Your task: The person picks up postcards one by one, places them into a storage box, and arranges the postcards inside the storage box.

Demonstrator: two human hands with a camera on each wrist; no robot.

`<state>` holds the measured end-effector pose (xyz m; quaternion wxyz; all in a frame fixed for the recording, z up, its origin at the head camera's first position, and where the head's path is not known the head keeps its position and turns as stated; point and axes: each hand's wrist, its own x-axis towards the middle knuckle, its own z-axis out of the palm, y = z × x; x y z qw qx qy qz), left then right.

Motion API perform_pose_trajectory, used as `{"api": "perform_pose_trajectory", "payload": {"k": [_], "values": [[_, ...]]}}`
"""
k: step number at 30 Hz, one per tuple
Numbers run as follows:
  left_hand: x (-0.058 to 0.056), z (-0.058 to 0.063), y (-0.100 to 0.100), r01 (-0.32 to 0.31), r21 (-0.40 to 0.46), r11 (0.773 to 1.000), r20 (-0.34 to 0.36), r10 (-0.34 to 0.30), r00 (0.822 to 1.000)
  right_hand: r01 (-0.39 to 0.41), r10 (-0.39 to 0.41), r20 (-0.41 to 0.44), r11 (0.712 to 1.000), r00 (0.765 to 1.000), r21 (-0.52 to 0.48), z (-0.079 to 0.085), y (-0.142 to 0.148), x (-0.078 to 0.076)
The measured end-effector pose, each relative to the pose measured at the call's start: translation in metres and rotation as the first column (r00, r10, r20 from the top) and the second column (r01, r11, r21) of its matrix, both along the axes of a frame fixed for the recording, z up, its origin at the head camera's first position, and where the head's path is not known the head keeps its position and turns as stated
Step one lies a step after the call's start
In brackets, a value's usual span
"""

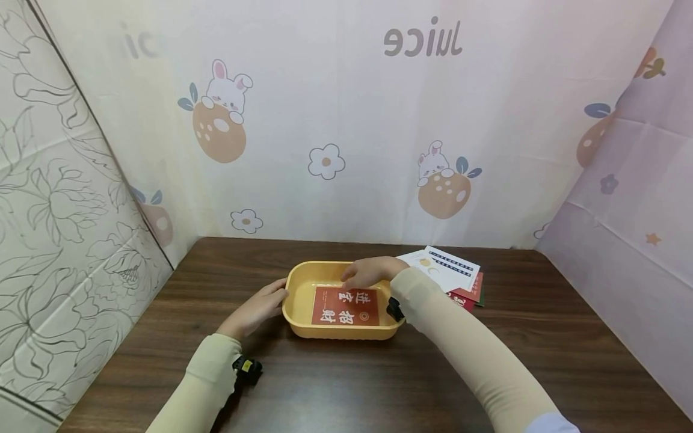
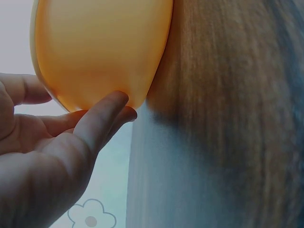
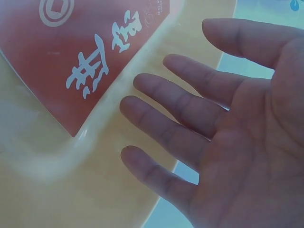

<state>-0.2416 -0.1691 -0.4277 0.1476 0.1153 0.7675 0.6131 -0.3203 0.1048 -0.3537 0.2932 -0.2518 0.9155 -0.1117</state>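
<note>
A yellow plastic basin (image 1: 341,331) stands on the table. My left hand (image 1: 260,310) holds its left end. In the left wrist view, the fingers (image 2: 102,116) lie along the basin's outer wall (image 2: 104,52), and the thumb reaches its rim. Flat on the basin's floor lies a red card (image 1: 346,316) with white characters. Above the far right part of the basin is my right hand (image 1: 373,270). The right wrist view shows that hand (image 3: 228,123) with its fingers spread and nothing in them, beside the red card (image 3: 85,61).
White printed cards (image 1: 446,270) lie on the table at the basin's right, overlapping red cards (image 1: 472,290) and a sliver of green. The brown wooden table (image 1: 303,385) backs onto a patterned curtain (image 1: 335,120). More curtains hang at both sides.
</note>
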Motion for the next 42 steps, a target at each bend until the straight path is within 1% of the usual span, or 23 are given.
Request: {"api": "perform_pose_trajectory", "payload": {"k": [4,11,20,27,35,42], "values": [[0.0,0.0,0.0,0.0,0.001,1.0,0.001,0.0,1.0,-0.011,0.011,-0.01,1.0,1.0,-0.001,0.002,0.003,0.0],[0.0,0.0,0.001,0.001,0.011,1.0,0.001,-0.001,1.0,-0.027,0.027,-0.001,0.999,1.0,-0.024,0.005,0.009,-0.002],[0.0,0.001,0.0,0.012,0.011,1.0,-0.003,-0.012,1.0,-0.014,0.012,-0.026,0.998,1.0,-0.064,0.021,0.018,0.002],[0.0,0.0,0.0,0.023,0.014,1.0,-0.004,-0.023,1.0,0.001,-0.003,-0.019,0.995,1.0,-0.101,0.029,0.027,0.005],[0.0,0.0,-0.001,0.025,0.012,1.0,-0.006,-0.025,1.0,-0.027,0.022,-0.042,0.993,0.999,-0.112,0.036,0.043,0.003],[0.0,-0.001,-0.001,0.025,0.02,0.999,-0.003,-0.025,1.0,0.014,-0.021,-0.04,0.987,0.999,-0.163,0.04,0.06,0.001]]}}
